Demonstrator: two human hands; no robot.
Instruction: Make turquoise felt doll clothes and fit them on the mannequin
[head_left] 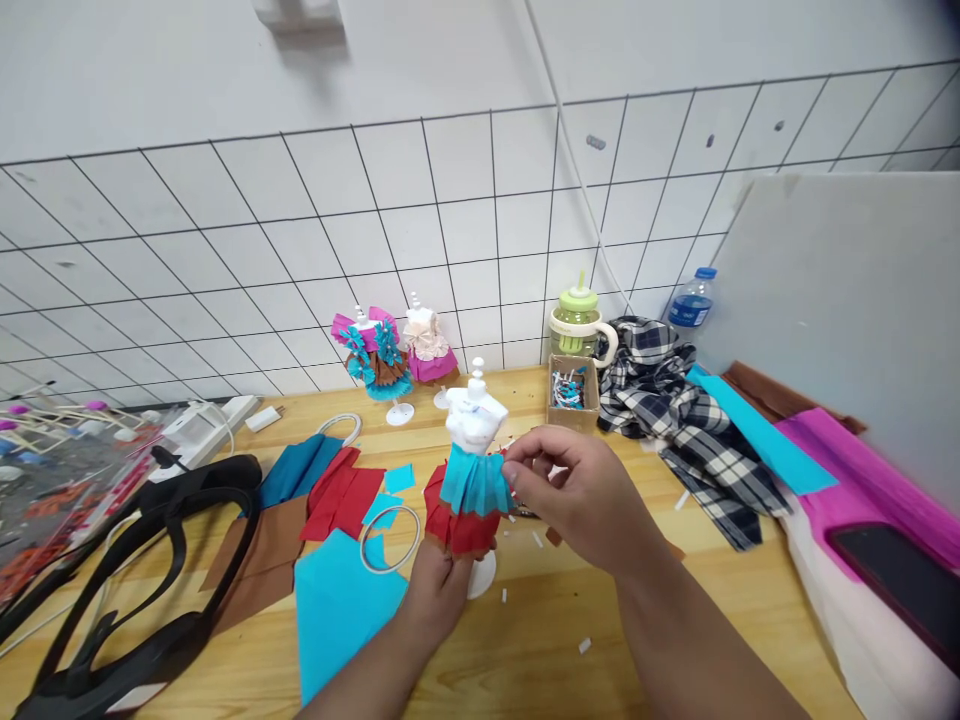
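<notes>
A small white dress form [475, 412] stands in front of me, wearing a pleated paper skirt with a light blue layer [474, 482] over a red layer [465, 530]. My left hand [442, 580] is wrapped round the lower part of the form, under the red layer; its fingers are partly hidden by the skirt. With thumb and forefinger, my right hand [562, 480] pinches the right edge of the light blue paper. The form's round white base [482, 576] shows below the skirt.
Two dressed mini forms [379, 360] stand by the tiled wall. Light blue paper [345, 610], red paper [345, 495] and a ring [390, 509] lie left, beside a black strap-like frame [180, 560]. A small box [573, 412], a green-lidded cup [576, 325], checked cloth [675, 400] and a phone [896, 575] are right.
</notes>
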